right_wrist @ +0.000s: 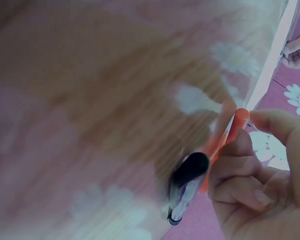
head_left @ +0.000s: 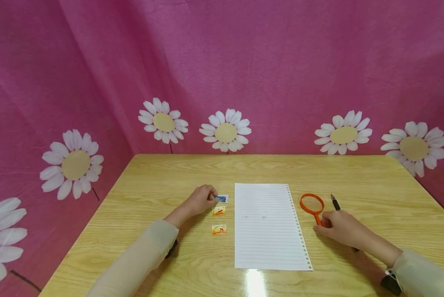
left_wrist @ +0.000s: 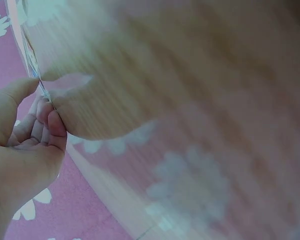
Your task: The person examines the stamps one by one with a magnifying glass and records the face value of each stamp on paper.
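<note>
My left hand (head_left: 200,199) is at the left end of a small blue stamp (head_left: 223,199) lying on the table, thumb and fingertip pinching its edges. In the left wrist view that hand (left_wrist: 30,130) meets the tabletop edge-on, and the stamp itself is hard to make out. Two yellow stamps, an upper one (head_left: 219,211) and a lower one (head_left: 219,229), lie in a column below. The right hand (head_left: 342,227) pinches the handle of an orange magnifying glass (head_left: 318,219), whose round lens rests flat. Beside the curled fingers (right_wrist: 235,192) lies a black pen (head_left: 335,203), partly under the hand.
A lined sheet of paper (head_left: 270,247) with punched holes along its right side lies between the hands, bearing faint handwritten numbers. The glossy wooden table (head_left: 162,173) reflects light. Behind and beside it hangs a pink curtain (head_left: 273,62) with white daisies.
</note>
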Motion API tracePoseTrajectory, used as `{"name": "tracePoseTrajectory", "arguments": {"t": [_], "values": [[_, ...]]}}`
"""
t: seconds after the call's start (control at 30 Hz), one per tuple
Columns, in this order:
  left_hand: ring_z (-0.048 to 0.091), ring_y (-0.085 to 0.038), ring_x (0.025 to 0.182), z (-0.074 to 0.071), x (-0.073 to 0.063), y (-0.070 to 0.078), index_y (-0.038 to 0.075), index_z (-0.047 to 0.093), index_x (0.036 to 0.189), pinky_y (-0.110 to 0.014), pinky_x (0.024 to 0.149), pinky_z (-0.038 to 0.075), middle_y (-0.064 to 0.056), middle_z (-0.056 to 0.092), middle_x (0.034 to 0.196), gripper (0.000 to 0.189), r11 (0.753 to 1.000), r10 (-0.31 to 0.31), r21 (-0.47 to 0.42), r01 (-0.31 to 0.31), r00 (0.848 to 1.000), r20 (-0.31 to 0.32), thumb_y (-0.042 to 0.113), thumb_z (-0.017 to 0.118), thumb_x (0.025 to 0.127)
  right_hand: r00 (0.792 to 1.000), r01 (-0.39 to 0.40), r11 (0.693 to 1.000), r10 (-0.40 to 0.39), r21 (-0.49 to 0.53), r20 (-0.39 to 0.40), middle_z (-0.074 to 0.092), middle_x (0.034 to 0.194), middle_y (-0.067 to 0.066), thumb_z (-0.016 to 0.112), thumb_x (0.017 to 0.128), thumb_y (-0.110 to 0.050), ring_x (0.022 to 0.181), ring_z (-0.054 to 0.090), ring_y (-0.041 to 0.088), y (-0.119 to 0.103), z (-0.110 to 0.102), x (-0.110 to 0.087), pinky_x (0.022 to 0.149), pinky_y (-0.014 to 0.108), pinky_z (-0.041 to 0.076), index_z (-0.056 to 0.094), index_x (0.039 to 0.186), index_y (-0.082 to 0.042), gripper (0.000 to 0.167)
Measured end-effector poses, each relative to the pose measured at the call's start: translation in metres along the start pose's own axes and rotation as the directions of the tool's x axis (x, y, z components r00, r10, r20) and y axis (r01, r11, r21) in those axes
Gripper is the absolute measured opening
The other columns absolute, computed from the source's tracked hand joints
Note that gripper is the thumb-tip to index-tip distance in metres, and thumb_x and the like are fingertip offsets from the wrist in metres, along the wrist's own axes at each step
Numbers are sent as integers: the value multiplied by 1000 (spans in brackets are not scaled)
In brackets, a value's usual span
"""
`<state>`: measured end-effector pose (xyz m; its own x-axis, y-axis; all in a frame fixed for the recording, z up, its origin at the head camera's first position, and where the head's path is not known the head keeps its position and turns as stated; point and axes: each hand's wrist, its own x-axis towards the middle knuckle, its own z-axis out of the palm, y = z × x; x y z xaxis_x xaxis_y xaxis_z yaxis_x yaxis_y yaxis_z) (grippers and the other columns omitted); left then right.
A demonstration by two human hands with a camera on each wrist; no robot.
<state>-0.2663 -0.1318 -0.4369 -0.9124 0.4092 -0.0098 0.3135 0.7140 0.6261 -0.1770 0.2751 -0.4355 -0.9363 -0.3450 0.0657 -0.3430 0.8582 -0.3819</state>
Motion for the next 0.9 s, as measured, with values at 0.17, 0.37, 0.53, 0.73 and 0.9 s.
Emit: {"name": "tracePoseTrajectory", "arguments": {"t": [0.17, 0.37, 0.53, 0.73, 0.9], "values": [[44, -14, 76, 0, -2, -1, 2, 60, 99, -26, 72, 38, -6, 52, 85, 10, 1000, 15, 3, -15, 1000, -25, 10, 63, 94, 997, 41, 998, -38, 43, -74, 42, 54, -9, 72, 88, -19, 48, 28, -2, 0, -2, -1, 47, 18, 28, 50, 68, -14, 30], [45, -13, 77, 1, -4, -1, 1, 60, 101, -24, 70, 39, -6, 53, 86, 11, 999, 28, -36, -30, 998, -61, 9, 63, 94, 987, 125, 988, -114, 87, -113, 45, 61, -11, 73, 86, -10, 52, 30, -6, 4, -2, -2, 47, 17, 32, 53, 78, -11, 21], [44, -11, 75, 2, -8, 1, -1, 61, 100, -20, 67, 38, -6, 54, 85, 11, 996, 78, -42, -82, 992, -98, 7, 64, 93, 978, 172, 975, -151, 140, -147, 53, 70, -9, 73, 84, -3, 60, 38, -8, 7, -2, -2, 50, 18, 38, 53, 83, -10, 20], [45, -11, 72, 3, -18, 9, -1, 61, 100, -18, 64, 39, -7, 55, 84, 12, 990, 119, -60, -126, 987, -109, 5, 66, 91, 961, 220, 970, -198, 101, -191, 54, 77, -6, 72, 81, 3, 67, 40, -8, 14, -5, 1, 53, 18, 39, 54, 87, -7, 22], [45, -11, 73, 5, -26, 15, 1, 61, 103, -18, 63, 39, -6, 55, 86, 14, 989, 114, -84, -121, 990, -78, 7, 66, 92, 957, 235, 967, -213, 95, -196, 52, 77, -6, 72, 81, 4, 67, 38, -7, 20, -9, 4, 53, 17, 37, 54, 89, -5, 21]]}}
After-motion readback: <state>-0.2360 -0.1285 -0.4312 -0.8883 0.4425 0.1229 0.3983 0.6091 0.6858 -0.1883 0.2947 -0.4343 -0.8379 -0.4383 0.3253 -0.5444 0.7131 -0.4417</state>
